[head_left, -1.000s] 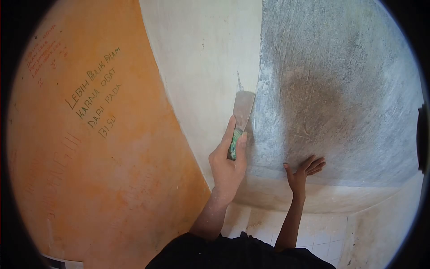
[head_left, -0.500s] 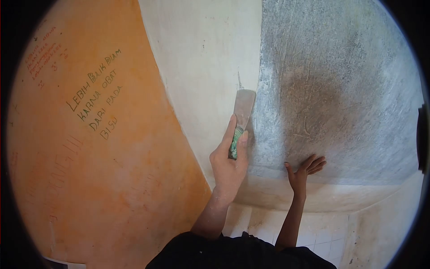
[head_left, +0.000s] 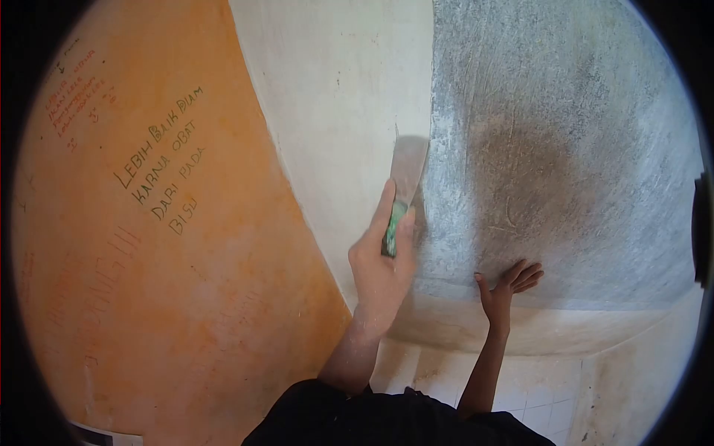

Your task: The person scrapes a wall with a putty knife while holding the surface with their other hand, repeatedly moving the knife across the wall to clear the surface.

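Note:
My left hand [head_left: 378, 271] is closed round the green handle of a scraper [head_left: 408, 165], forefinger laid along the left side and thumb on the right. The wide, flat metal blade points up and lies over the white wall strip [head_left: 338, 82], close to its border with the grey surface [head_left: 535, 97]. Just above the blade's left corner is a thin dark mark on the white. Lower right, my right hand [head_left: 506, 286] rests with fingers spread against the grey surface near its bottom edge, holding nothing. Whether the blade's edge presses on the wall is hard to tell.
On the left, an orange wall [head_left: 186, 297] carries handwriting in green and red. Beneath the grey surface runs a stained cream band [head_left: 520, 327], with white tiles [head_left: 539, 401] below. Something dark [head_left: 700, 230] juts in at the right edge.
The scraper has moved slightly upward in my left hand's grip, its blade now covering more of the dark mark. My right hand stays on the grey surface. The view has shifted a little.

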### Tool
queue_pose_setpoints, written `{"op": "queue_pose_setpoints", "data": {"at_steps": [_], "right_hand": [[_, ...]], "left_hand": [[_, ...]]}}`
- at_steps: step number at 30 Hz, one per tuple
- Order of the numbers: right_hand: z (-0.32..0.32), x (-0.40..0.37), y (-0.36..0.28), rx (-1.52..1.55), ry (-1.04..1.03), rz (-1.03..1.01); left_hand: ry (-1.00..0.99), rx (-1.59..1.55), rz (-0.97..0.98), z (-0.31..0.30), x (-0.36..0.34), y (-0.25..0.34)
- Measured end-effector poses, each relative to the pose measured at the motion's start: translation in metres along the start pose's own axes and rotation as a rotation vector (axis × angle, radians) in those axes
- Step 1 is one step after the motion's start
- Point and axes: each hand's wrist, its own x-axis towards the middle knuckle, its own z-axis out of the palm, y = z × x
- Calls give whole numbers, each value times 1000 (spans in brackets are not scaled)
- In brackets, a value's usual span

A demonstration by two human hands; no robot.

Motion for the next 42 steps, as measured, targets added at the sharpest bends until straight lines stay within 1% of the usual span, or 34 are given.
{"op": "queue_pose_setpoints", "data": {"at_steps": [2,4,7,8,10,11,13,16,19,20,22,23,25,29,31,32,34,35,37,40,41,42], "right_hand": [[3,1,3,-10,9,-8],[2,3,3,-9,2,-2],[-1,1,0,0,-24,-2],[-1,1,0,6,-18,5],[2,1,4,-5,-8,3],[3,0,5,-19,-9,-1],[0,0,2,-3,-19,5],[0,0,3,6,-25,6],[2,2,4,-9,-4,-7],[2,0,4,-16,1,-22],[1,1,2,-6,-11,-22],[0,1,1,5,-13,-15],[0,0,3,-3,-10,-14],[-1,1,1,1,-19,-13],[-1,2,2,-1,-17,-25],[-1,2,2,-2,-10,-34],[1,1,6,-15,5,-35],[3,1,6,-23,10,-38],[0,0,2,-10,-3,-24],[1,1,3,7,-3,-17],[2,1,4,10,2,-26],[3,2,3,12,6,-25]], "left_hand": [[-16,5,-2,2,2,-1],[9,17,43,2,3,0],[14,7,16,2,7,5],[15,10,16,2,3,-2],[49,44,140,6,-2,-21],[47,43,145,7,2,-14],[46,-25,69,5,7,3],[40,20,48,3,2,1],[55,14,112,5,4,-8],[56,16,106,3,5,-2],[14,46,-1,1,10,15],[14,44,-4,2,7,11],[42,-2,51,4,1,-1],[39,2,55,2,12,5],[52,4,123,2,12,4],[47,2,124,3,10,-3],[68,22,189,8,6,-22],[69,24,191,6,11,-14],[30,51,90,1,21,9],[15,41,74,1,19,11],[13,42,77,3,13,7],[-3,42,37,4,-2,-5]]}}
